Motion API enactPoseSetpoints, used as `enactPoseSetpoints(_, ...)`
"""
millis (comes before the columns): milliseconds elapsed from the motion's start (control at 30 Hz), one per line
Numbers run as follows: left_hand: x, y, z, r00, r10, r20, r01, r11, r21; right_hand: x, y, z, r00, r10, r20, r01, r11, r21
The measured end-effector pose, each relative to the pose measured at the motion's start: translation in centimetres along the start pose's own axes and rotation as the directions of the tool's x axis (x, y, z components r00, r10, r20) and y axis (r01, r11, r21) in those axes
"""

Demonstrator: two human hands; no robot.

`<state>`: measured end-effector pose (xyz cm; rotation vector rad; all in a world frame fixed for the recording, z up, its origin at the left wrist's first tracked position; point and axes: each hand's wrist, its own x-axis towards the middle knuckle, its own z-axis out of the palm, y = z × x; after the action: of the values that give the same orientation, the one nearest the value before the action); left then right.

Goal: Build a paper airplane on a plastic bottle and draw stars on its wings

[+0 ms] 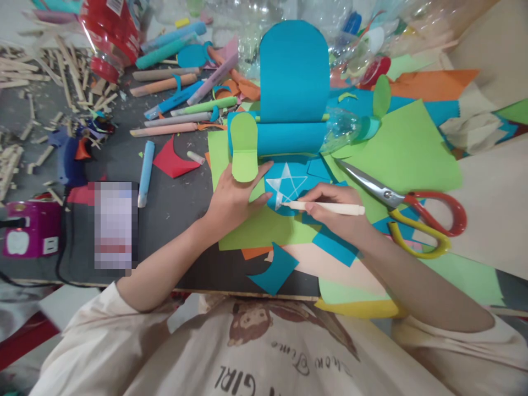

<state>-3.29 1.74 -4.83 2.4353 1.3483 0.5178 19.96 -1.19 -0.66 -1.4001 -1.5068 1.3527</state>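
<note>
My right hand point(330, 201) is closed around a white marker point(344, 208), whose tip touches a rounded blue paper flap point(295, 176). White lines on the flap form a star point(287, 184), with its lower left point partly filled in. My left hand point(237, 195) lies flat with its fingers spread at the flap's left edge, holding nothing. Above both hands rests a plastic bottle point(344, 129) wrapped in blue paper point(284, 137). A tall rounded blue piece point(295, 71) and a light green strip point(245, 146) are fixed to it.
Scissors point(391, 198) with red and yellow handles lie at right on green paper point(421, 148). Several markers point(181, 113), a red bottle point(111, 38), a glue gun point(70, 154) and a phone point(115, 225) are at left. Blue paper scraps point(276, 269) lie near the front edge.
</note>
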Motion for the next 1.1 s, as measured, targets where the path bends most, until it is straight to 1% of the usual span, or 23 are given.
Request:
enactPoseSetpoints(67,0.00,0.07,-0.08,1.000,0.002,-0.008,-0.002,1.000,0.009,0.01,0.17,0.06,0.999,0.003,-0.052,-0.001,0.999,0.049)
enactPoseSetpoints(133,0.04,0.14,-0.19,1.000,0.003,0.000,-0.003,1.000,0.009,0.02,0.26,0.10,0.997,0.006,-0.073,-0.001,0.998,0.060)
enactPoseSetpoints(333,0.16,0.26,-0.29,1.000,-0.013,0.025,0.013,1.000,-0.001,0.01,0.10,0.16,0.998,-0.008,-0.067,0.009,1.000,0.018)
enactPoseSetpoints(467,0.20,0.23,-0.23,0.999,-0.024,0.036,0.024,1.000,0.003,0.01,0.11,0.11,1.000,0.007,-0.023,-0.007,1.000,-0.015)
enactPoseSetpoints(633,0.22,0.15,-0.22,1.000,-0.003,0.029,0.003,1.000,0.010,-0.05,0.22,0.01,0.999,-0.031,0.017,0.032,0.998,-0.063)
enactPoseSetpoints(733,0.19,0.20,-0.23,1.000,-0.004,0.028,0.004,1.000,0.020,-0.11,0.29,-0.01,0.999,-0.045,-0.001,0.045,0.999,-0.021)
enactPoseSetpoints(767,0.18,0.23,-0.23,1.000,-0.006,0.024,0.005,1.000,0.027,-0.12,0.29,0.00,0.999,-0.043,-0.025,0.043,0.999,0.005)
enactPoseSetpoints(867,0.15,0.31,-0.18,1.000,-0.010,0.006,0.010,0.999,0.034,-0.12,0.25,0.08,0.996,-0.001,-0.088,0.004,0.999,0.038)
enactPoseSetpoints(967,0.12,0.35,-0.15,1.000,-0.017,0.004,0.016,1.000,0.013,-0.08,0.15,0.16,0.996,0.026,-0.083,-0.024,0.999,0.033)
enactPoseSetpoints(1100,0.11,0.39,-0.22,0.999,-0.025,0.024,0.025,1.000,-0.004,-0.08,0.04,0.10,0.999,0.029,-0.038,-0.029,0.999,0.015)
